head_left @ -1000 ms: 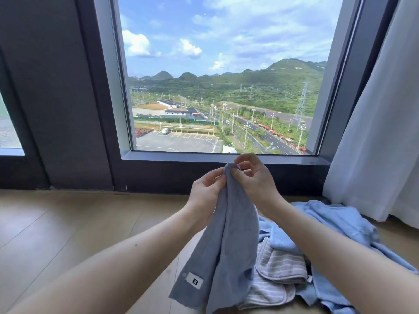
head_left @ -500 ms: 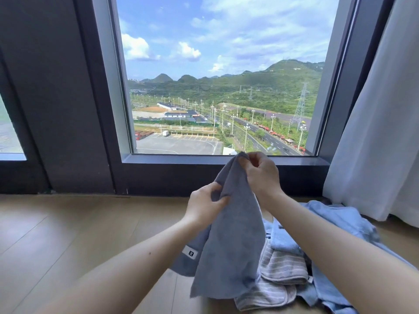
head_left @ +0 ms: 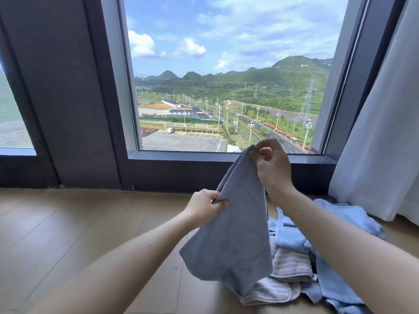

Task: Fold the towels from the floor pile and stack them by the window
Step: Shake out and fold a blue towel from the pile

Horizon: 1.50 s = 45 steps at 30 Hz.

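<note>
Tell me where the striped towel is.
Head view, lower right: the striped towel lies on the floor, partly behind the held grey towel, against the blue towels.

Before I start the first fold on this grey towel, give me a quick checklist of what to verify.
1. Top corner of grey towel pinched by right hand: ok.
2. Its left edge pinched by left hand: ok.
3. Towel spread flat between the hands: not ok, it hangs bunched and creased.
4. Lower end lifted free of the striped towel in the pile: cannot tell, it hangs in front of it.
5. Bare wood floor below the window sill for stacking: ok, it shows left of the pile.
</note>
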Available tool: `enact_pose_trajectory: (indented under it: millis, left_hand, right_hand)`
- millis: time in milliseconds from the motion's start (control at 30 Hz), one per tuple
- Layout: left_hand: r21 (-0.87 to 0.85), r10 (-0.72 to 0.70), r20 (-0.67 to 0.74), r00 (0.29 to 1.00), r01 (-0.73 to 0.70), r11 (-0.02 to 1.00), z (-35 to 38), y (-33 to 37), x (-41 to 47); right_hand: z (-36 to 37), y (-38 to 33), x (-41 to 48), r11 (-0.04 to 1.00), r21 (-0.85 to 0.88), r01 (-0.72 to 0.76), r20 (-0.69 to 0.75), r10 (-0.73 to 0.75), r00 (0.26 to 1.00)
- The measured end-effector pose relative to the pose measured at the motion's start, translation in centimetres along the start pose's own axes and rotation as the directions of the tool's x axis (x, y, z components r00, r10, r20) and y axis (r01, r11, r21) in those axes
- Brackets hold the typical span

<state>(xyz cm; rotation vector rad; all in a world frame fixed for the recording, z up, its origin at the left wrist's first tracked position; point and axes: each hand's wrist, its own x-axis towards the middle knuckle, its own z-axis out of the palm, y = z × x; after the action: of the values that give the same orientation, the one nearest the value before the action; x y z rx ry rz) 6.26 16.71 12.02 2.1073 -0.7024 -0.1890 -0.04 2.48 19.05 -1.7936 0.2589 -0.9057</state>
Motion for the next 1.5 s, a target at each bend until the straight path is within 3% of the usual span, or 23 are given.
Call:
enact_pose_trajectory:
  millis: [133,267,367,433,567,767,900,1000,1133,1333,1500]
  left_hand:
    - [-0.004,0.011,-0.029,1.000,-0.012,1.000,-1.0,-0.1,0.2]
    - [0.002,0.107,-0.183,0.977,-0.109,0.994,-1.7,0.9,0.1]
    - [-0.117,0.072,-0.262,0.962,-0.106,0.987,-2.0,2.0,0.2]
    - [-0.128,0.076,-0.254,0.964,-0.112,0.985,-2.2,2.3,0.4]
    - [-0.004,0.229,-0.134,0.964,-0.231,0.973,-2.6,2.2,0.4]
    - [0.031,0.239,-0.052,0.970,-0.237,0.971,-2.8,2.1,0.3]
    - [0.150,0.126,0.105,0.986,-0.141,0.979,-3.4,1.3,0.1]
    - [0.259,-0.023,0.192,0.981,-0.029,0.965,-3.8,0.1,-0.3]
    - [0.244,0.042,0.066,0.997,-0.056,0.968,-3.7,0.4,0.0]
    - [0.292,0.083,-0.055,0.995,-0.064,0.954,-3.1,1.5,0.4]
    - [0.235,0.041,-0.175,0.984,0.001,0.972,-3.7,1.3,0.7]
  right_hand:
    - [-0.5,0.6,0.2,0.997,-0.071,-0.003,0.027,0.005,1.000]
    - [-1.3,1.9,0.0,0.975,-0.218,-0.029,0.306,0.096,0.947]
    - [-0.8,2.2,-0.3,0.957,-0.288,-0.029,0.442,0.160,0.883]
    - [-0.3,1.8,-0.5,0.948,-0.316,0.030,0.479,0.132,0.868]
    - [0.3,1.1,-1.2,0.894,-0.394,0.212,0.571,0.057,0.819]
    - [0.9,1.3,-1.7,0.764,-0.519,0.382,0.540,-0.053,0.840]
    - [0.2,1.3,-1.3,0.789,-0.528,0.315,0.367,-0.123,0.922]
    - [-0.6,1.5,-0.8,0.822,-0.527,0.217,0.287,-0.068,0.956]
    - [-0.6,1.9,-1.0,0.854,-0.504,0.129,0.321,0.046,0.946]
    - [0.2,1.2,-1.7,0.880,-0.439,0.183,0.556,0.106,0.825]
    - [1.0,0.5,-2.5,0.869,-0.428,0.250,0.587,0.057,0.807]
